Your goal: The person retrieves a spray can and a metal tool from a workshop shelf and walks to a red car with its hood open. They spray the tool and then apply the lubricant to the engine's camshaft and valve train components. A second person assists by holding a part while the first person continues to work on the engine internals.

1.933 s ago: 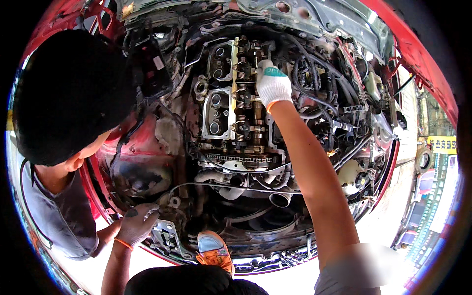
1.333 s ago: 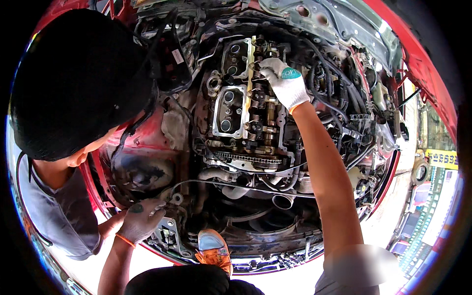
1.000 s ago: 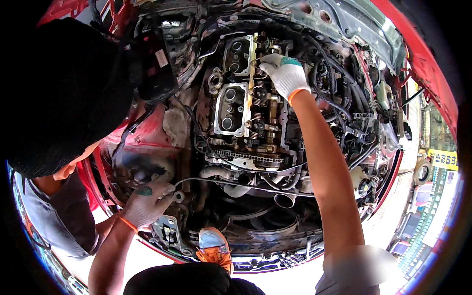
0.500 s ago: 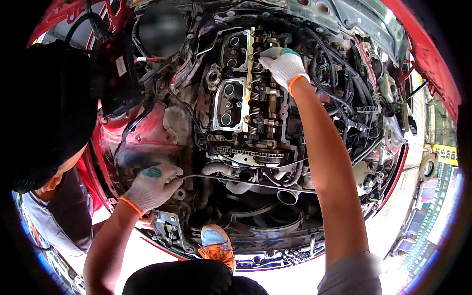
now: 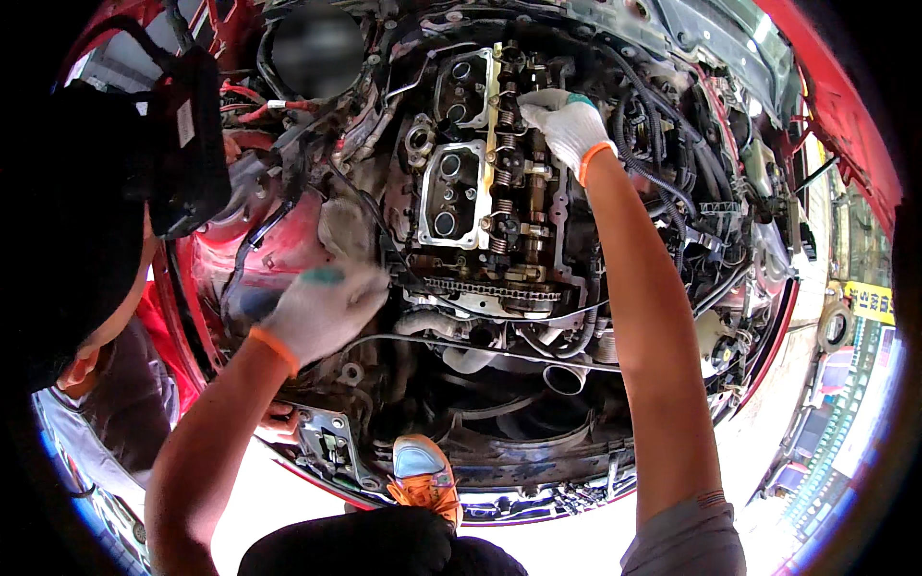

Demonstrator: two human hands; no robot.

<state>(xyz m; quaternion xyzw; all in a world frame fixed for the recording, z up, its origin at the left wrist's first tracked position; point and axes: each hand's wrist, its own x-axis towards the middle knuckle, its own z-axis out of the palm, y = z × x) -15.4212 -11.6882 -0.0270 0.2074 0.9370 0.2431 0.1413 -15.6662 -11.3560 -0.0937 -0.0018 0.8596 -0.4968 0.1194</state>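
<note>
An engine [image 5: 544, 223] lies open in the car's bay, its camshaft and springs bare beside a pale metal rail. Over the far part of the camshaft is my right hand [image 5: 569, 131], in a white knitted glove with an orange cuff. Its fingers are curled together, and whatever they grip is hidden. My left hand [image 5: 328, 309], gloved the same way, hovers left of the timing chain [image 5: 492, 291]. Motion smears its fingers, so I cannot tell whether they hold anything. Below it runs a thin dark cable [image 5: 432, 339] across the front of the bay.
A co-worker in a dark cap [image 5: 91, 221] leans in from the left, with a bare hand [image 5: 279, 423] on the car's front edge. An orange shoe [image 5: 424, 477] rests at the front. Hoses and wiring [image 5: 663, 158] crowd the right side, under the raised red hood [image 5: 834, 106].
My left hand has risen from beside the cable toward the engine. My right hand stays at the camshaft, fingers curled. The co-worker's head has shifted slightly, and the whole view has moved a little.
</note>
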